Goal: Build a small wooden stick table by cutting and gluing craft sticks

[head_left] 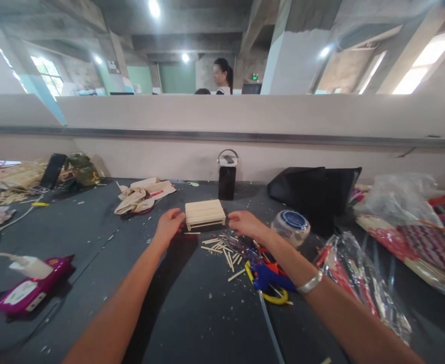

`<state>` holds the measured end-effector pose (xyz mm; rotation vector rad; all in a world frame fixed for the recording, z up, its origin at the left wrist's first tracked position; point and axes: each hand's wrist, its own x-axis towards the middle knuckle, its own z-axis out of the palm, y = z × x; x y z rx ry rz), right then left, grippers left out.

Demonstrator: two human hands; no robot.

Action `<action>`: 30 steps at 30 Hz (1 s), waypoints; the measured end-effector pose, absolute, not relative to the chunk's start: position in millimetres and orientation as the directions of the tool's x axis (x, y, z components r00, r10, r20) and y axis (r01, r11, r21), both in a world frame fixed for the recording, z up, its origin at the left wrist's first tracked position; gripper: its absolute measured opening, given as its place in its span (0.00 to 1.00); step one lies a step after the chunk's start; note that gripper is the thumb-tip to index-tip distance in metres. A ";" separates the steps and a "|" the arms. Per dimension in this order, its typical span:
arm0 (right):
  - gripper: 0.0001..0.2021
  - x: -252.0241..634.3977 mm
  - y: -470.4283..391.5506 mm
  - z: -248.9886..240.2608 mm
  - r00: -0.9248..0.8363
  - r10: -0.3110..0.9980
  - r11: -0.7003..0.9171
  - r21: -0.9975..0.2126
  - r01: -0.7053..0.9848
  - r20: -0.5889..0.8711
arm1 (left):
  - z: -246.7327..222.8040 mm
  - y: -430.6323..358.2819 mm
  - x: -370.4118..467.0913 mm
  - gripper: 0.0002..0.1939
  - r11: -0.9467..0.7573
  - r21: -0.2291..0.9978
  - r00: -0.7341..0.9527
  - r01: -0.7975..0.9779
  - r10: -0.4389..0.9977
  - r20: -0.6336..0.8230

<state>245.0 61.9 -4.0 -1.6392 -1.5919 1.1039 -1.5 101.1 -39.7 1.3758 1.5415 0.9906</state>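
Note:
A small slatted bench point(205, 212) made of pale wooden sticks stands upright on the dark table. At its left end is my left hand point(169, 225), fingers loosely bent and apart, the tips at or very near its edge. On the opposite side, my right hand point(245, 223) has its fingers half curled, with a narrow gap to the bench. Neither hand visibly grips it. Loose wooden sticks point(226, 248) lie in front of the right hand. Under the right forearm are a blue glue gun point(267, 277) and yellow-handled scissors point(277, 299), partly hidden.
Behind the bench stands a black bottle point(227, 182). A clear jar point(291, 227), black bag point(309, 189) and plastic packets point(366, 278) are on the right. To the left are crumpled cloth point(144, 196) and a purple power strip point(36, 285). A person point(223, 77) is beyond the partition point(169, 111).

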 end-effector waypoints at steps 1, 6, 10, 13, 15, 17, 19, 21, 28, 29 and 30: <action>0.12 247.5 57.6 3.1 -0.042 0.993 -0.070 -0.858 0.509 -0.106 | -39.7 102.5 -3.9 0.17 0.087 0.933 -0.098 0.348 0.994 -0.056; 0.07 257.9 24.5 44.5 0.007 0.987 0.132 -0.824 0.550 0.163 | -39.0 105.9 -9.1 0.17 0.028 0.929 -0.196 0.369 0.979 0.048; 0.10 256.9 5.8 56.3 0.024 0.959 0.221 -0.794 0.566 0.284 | -40.8 102.9 -4.0 0.16 -0.027 0.907 -0.190 0.421 0.975 0.117; 0.13 251.1 4.7 47.8 0.014 0.943 0.262 -0.770 0.581 0.332 | -41.3 100.1 -0.3 0.16 -0.072 0.872 -0.200 0.485 0.961 0.191; 0.16 246.0 6.2 40.8 0.016 0.928 0.291 -0.749 0.595 0.373 | -40.6 98.7 1.3 0.14 -0.104 0.842 -0.214 0.529 0.944 0.251; 0.18 242.0 6.2 37.9 0.042 0.907 0.308 -0.731 0.609 0.418 | -39.6 97.7 2.3 0.12 -0.136 0.815 -0.226 0.564 0.923 0.311; 0.19 242.6 4.0 41.8 0.077 0.887 0.315 -0.718 0.620 0.455 | -39.0 97.0 2.4 0.18 -0.163 0.796 -0.241 0.583 0.901 0.361; 0.21 252.8 1.9 52.3 0.106 0.874 0.309 -0.712 0.630 0.474 | -39.4 96.9 1.0 0.22 -0.180 0.787 -0.260 0.590 0.881 0.396; 0.19 384.0 30.5 82.2 0.586 0.691 -0.221 -0.647 0.729 0.424 | -51.2 107.1 -12.5 0.21 -0.164 0.795 -0.338 0.584 0.841 0.422; 0.20 404.8 36.6 76.6 0.639 0.650 -0.300 -0.633 0.713 0.411 | -54.0 109.9 -14.5 0.20 -0.156 0.800 -0.352 0.580 0.837 0.418; 0.21 422.4 41.8 67.9 0.687 0.615 -0.384 -0.614 0.689 0.387 | -57.1 112.7 -16.5 0.20 -0.148 0.805 -0.365 0.574 0.834 0.414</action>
